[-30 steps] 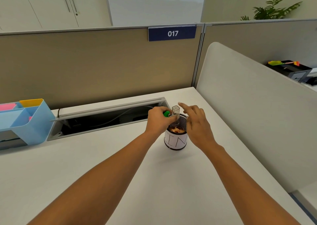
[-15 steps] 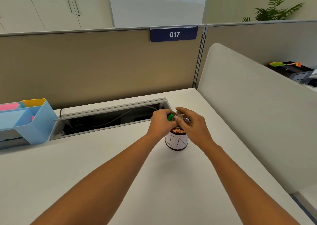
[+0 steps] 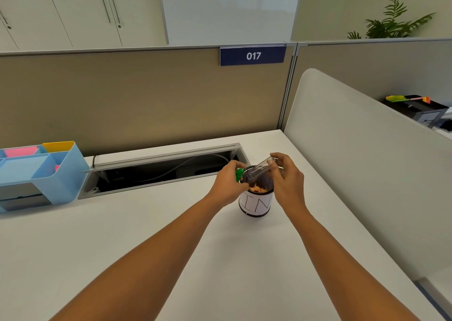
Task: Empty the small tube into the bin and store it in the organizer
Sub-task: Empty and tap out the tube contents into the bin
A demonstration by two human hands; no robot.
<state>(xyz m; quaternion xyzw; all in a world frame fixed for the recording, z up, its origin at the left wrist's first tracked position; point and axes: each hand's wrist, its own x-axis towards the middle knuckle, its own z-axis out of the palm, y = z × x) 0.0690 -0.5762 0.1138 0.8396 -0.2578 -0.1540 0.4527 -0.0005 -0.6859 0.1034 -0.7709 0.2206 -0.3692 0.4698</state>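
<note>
Right hand (image 3: 287, 181) fingers pinch the small clear plastic tube (image 3: 259, 170), tilted mouth-down over the black mesh bin (image 3: 256, 198) at frame centre; left hand (image 3: 228, 183) fingers grip a green cap (image 3: 239, 174).

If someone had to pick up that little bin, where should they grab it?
Probably around its round white side, coming in from the front or right with the fingers wrapped round. The bin stands upright, and its open top is crowded by the tube and both hands.
</note>
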